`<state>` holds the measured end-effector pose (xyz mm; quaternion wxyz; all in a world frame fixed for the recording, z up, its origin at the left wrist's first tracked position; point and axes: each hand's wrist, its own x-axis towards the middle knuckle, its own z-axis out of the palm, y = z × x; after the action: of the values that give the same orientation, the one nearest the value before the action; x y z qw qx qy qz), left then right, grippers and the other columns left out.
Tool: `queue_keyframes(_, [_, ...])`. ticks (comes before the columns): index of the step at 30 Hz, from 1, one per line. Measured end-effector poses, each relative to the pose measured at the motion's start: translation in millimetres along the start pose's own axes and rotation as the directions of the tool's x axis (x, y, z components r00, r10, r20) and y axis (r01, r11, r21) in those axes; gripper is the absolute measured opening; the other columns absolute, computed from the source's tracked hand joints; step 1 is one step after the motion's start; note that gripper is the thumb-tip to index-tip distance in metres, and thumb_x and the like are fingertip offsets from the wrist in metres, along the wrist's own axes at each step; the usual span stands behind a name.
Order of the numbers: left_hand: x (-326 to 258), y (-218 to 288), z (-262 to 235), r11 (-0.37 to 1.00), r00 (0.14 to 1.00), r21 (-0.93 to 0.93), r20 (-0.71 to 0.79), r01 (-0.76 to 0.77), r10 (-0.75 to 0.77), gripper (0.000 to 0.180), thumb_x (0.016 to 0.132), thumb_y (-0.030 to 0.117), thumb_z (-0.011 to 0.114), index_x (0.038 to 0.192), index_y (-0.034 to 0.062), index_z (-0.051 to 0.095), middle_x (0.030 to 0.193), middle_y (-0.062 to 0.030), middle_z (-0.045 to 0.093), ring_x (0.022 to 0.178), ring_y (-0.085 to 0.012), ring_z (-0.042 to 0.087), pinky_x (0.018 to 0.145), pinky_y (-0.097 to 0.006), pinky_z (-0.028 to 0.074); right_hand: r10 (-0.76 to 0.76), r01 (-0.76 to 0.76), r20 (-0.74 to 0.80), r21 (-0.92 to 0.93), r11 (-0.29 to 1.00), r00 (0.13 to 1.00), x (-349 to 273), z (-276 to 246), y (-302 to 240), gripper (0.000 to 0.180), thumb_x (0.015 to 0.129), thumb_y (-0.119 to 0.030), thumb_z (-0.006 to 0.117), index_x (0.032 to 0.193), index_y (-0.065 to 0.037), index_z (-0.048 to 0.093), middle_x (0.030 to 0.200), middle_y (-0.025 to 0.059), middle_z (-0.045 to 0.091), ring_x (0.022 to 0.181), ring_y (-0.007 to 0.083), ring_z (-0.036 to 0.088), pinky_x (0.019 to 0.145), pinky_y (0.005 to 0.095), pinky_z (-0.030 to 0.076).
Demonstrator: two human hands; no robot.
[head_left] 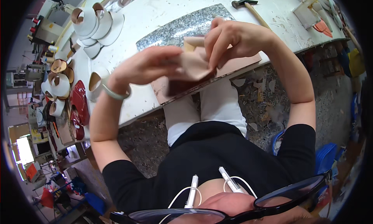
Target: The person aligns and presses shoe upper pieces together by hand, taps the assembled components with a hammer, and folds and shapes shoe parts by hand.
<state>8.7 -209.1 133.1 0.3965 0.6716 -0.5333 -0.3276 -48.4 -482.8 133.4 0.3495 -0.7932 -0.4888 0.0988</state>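
Observation:
A folded leather piece (196,66), pale beige on its inner side and dark red-brown on its lower part, hangs between my two hands above the table's near edge. My right hand (229,39) is closed, pinching its right side between thumb and bent fingers. From the left, my left hand (157,63) meets the beige part with fingers and thumb around its edge; motion blurs the fingertips. Beneath lies a pinkish-tan board (243,65). A speckled grey stone slab (171,32) lies just beyond my hands, partly hidden by them.
A hammer (248,6) rests on the white table (151,10) beyond my right hand. White curved shoe parts (91,26) are stacked at the far left, with dark red glossy pieces (79,103) nearer. A white box-like block (307,10) stands far right. Scraps litter the floor (268,107).

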Motion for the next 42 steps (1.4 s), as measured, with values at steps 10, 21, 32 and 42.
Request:
queue_keyframes(10, [40, -69, 57, 0.484, 0.990, 0.868, -0.139, 0.111, 0.023, 0.008, 0.072, 0.007, 0.059, 0.078, 0.0034, 0.055, 0.074, -0.0109, 0.062, 0.081, -0.0296, 0.059, 0.069, -0.040, 0.050, 0.115, -0.234, -0.204, -0.848, 0.476, 0.972, -16, 131, 54, 0.011, 0.074, -0.018, 0.059, 0.077, -0.015, 0.069, 0.094, -0.0036, 0.052, 0.102, 0.0102, 0.047, 0.091, 0.0382, 0.025])
queue_keyframes(21, [41, -97, 66, 0.472, 0.951, 0.833, -0.309, 0.288, -0.036, 0.009, 0.076, 0.010, 0.057, 0.078, 0.0015, 0.059, 0.069, -0.0149, 0.065, 0.070, -0.0313, 0.065, 0.065, -0.042, 0.051, 0.124, -0.284, -0.264, -0.747, 0.601, 0.957, -10, 127, 62, 0.015, 0.077, -0.019, 0.061, 0.089, -0.017, 0.069, 0.094, -0.0071, 0.051, 0.104, 0.0083, 0.045, 0.094, 0.0403, 0.023])
queue_keyframes(32, [32, -97, 56, 0.494, 0.949, 0.810, -0.279, 0.316, -0.150, 0.018, 0.079, 0.020, 0.061, 0.080, 0.0019, 0.058, 0.074, -0.0173, 0.064, 0.075, -0.0346, 0.062, 0.067, -0.044, 0.050, 0.187, -0.227, -0.149, -0.823, 0.520, 0.971, 10, 133, 52, 0.014, 0.076, -0.018, 0.059, 0.067, -0.020, 0.071, 0.094, -0.0061, 0.052, 0.107, 0.0121, 0.044, 0.096, 0.0477, 0.019])
queue_keyframes(42, [21, -91, 52, 0.505, 0.918, 0.773, -0.376, 0.385, -0.124, 0.022, 0.079, 0.023, 0.064, 0.079, 0.0015, 0.059, 0.072, -0.0178, 0.063, 0.071, -0.0353, 0.062, 0.064, -0.044, 0.049, 0.251, -0.300, -0.172, -0.661, 0.688, 0.953, 16, 135, 58, 0.036, 0.077, -0.013, 0.058, 0.112, -0.008, 0.060, 0.104, -0.0011, 0.050, 0.105, 0.0130, 0.047, 0.082, 0.0367, 0.034])
